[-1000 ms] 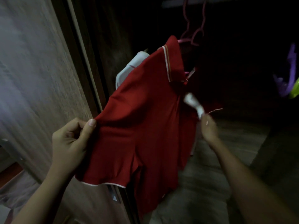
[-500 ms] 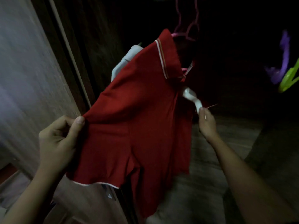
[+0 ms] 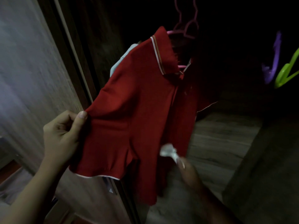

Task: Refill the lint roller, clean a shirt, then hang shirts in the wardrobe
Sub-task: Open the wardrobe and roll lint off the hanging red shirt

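Pinching the sleeve of a red polo shirt (image 3: 145, 113) between thumb and curled fingers, the left hand (image 3: 62, 135) is closed on the fabric at the shoulder seam and pulls the sleeve out to the left, so the white-trimmed cuff hangs spread below the hand. The shirt hangs on a pink hanger (image 3: 186, 28) inside a dark wardrobe (image 3: 242, 46), its striped collar turned up toward the hanger's hook, and a pale garment (image 3: 124, 54) shows just behind its left shoulder. Lower and to the right, the right hand (image 3: 188, 169) is blurred; it grips a crumpled white piece (image 3: 169, 151), sheet-like and twisted at the fingers, whose loose end lies against or just in front of the shirt's lower front, and I cannot tell which. How far the fingers of that hand close is lost in the blur beyond the fact that they hold the white piece. A wood-grain door (image 3: 32, 78) stands at the left of the shirt, and a purple hanger (image 3: 275, 62) and a green hanger (image 3: 289, 71) hang well apart to the right, in the dark
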A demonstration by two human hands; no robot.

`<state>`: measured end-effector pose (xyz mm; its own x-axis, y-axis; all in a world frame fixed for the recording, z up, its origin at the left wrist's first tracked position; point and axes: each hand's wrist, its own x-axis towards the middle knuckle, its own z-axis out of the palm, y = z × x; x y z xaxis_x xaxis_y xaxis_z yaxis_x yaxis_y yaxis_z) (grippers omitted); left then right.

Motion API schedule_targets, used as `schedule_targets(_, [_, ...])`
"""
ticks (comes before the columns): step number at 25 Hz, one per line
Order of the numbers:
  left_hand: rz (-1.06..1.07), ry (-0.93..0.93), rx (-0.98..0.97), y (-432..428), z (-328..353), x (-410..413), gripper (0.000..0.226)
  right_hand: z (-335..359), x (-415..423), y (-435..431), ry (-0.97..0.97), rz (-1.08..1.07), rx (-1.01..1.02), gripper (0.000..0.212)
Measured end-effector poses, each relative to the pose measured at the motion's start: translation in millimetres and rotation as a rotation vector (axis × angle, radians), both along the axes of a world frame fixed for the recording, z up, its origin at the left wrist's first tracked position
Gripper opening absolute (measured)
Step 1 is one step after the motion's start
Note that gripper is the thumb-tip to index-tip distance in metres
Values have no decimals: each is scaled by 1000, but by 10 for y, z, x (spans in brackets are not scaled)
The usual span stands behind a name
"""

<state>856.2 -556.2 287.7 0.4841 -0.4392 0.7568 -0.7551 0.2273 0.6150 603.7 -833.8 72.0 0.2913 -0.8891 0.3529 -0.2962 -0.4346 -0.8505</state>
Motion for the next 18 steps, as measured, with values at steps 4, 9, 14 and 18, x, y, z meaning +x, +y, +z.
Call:
schedule_targets(4, [-5, -6, -6, 10, -14, -4, 47, 1301, 23, 411, -29, -24, -267, 22])
schedule_targets(9, [-31, -10, -11, 15, 21, -20, 44, 837, 324, 580, -3, -4, -155, 18])
schedule_targets(14, [-41, -7, 12, 51, 53, -3, 38, -542, 240, 1122, 300, 23, 219, 113])
schedule_targets(18, [-57, 2, 10, 32, 58, 2, 36, 535, 383, 1027, 30, -40, -62, 22])
